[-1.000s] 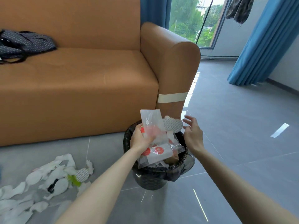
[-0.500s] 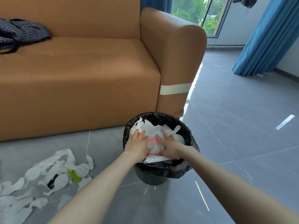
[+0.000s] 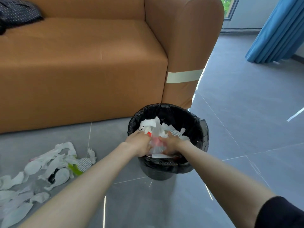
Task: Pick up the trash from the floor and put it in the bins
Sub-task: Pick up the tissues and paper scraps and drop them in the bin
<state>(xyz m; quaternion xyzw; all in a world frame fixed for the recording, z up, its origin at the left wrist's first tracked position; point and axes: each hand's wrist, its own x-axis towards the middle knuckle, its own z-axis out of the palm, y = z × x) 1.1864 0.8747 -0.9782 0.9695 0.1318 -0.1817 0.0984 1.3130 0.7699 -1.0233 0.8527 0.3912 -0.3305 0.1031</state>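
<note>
A round bin (image 3: 199,129) lined with a black bag stands on the grey floor by the sofa's corner. It is filled with white paper scraps and clear plastic wrappers with red print (image 3: 156,127). My left hand (image 3: 139,143) and my right hand (image 3: 171,143) are side by side inside the bin, pressing down on the wrappers. Their fingertips are sunk into the trash and partly hidden. A pile of white scraps with a green bit (image 3: 49,163) lies on the floor to the left of the bin.
An orange sofa (image 3: 82,63) stands right behind the bin, with a strip of pale tape (image 3: 184,76) on its arm and a dark dotted bag (image 3: 16,12) on its seat. A blue curtain (image 3: 279,30) hangs at the far right. Grey tiled floor extends to the right.
My left hand lowered the plastic wrappers into the bin, and both hands came down on top of them. Both hands now press deeper, and my view has tilted down.
</note>
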